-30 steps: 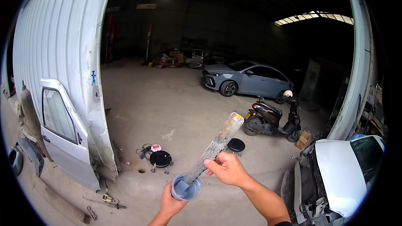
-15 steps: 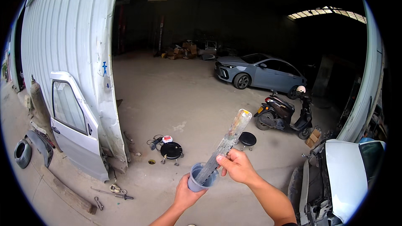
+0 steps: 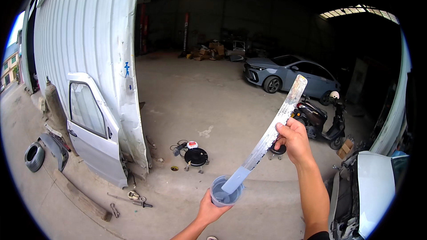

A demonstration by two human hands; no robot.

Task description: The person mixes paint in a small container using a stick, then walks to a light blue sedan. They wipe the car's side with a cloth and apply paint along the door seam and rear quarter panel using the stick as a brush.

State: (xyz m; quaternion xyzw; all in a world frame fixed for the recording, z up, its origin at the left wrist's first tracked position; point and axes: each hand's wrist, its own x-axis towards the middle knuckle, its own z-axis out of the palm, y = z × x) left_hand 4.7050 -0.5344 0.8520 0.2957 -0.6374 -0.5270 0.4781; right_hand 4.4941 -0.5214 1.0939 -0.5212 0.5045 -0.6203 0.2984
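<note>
A plastic mixing cup (image 3: pixel 217 200) with blue-grey paint inside is gripped from the side by my left hand (image 3: pixel 210 209), fingers wrapped round it. Higher up and to the right, my right hand (image 3: pixel 295 139) pinches a long, flat paint-mixing stick (image 3: pixel 265 143) near its middle. The stick leans up to the right; its upper part is worn and marked, and its lower end is coated in blue-grey paint. That end hangs at the cup's mouth, just within the rim. Whether its tip touches the paint or the wall, I cannot tell.
A wheeled black stool (image 3: pixel 196 157) stands ahead beside a corded tool (image 3: pixel 179 148). A loose car door (image 3: pixel 95 138) leans on the corrugated wall at left. A scooter (image 3: pixel 315 118) and grey-blue car (image 3: pixel 293 74) stand farther back. A white car panel (image 3: pixel 376 191) is close at right.
My right hand has lifted the stick up and right, and its paint-coated lower end now shows. The cup, in my left hand, appears slightly farther right; the whole view has also shifted.
</note>
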